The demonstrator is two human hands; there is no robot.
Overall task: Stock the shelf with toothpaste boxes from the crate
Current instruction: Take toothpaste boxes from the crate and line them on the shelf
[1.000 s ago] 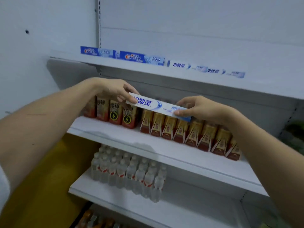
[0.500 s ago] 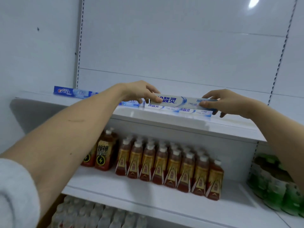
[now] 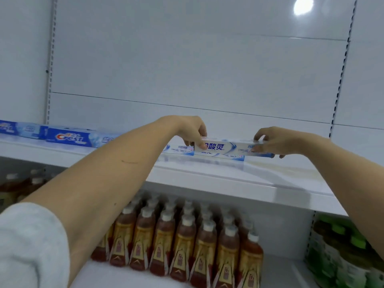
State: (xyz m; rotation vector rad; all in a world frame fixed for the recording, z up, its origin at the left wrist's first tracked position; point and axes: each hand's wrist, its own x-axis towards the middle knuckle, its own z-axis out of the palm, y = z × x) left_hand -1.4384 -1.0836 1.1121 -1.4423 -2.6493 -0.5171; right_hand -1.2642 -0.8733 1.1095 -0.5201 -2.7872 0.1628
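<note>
A white toothpaste box (image 3: 228, 146) lies lengthwise just above two like boxes (image 3: 220, 155) on the top shelf (image 3: 207, 175), the left hand (image 3: 192, 132) pinching one end in its grip, the right hand (image 3: 274, 140) pinching the other. Blue Crest boxes (image 3: 68, 138) sit further left; brown bottles (image 3: 187, 242) fill the shelf below.

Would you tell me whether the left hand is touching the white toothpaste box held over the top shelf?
Touching. The head view shows the left hand pinching the white toothpaste box at its left end, thumb on its front face.
</note>
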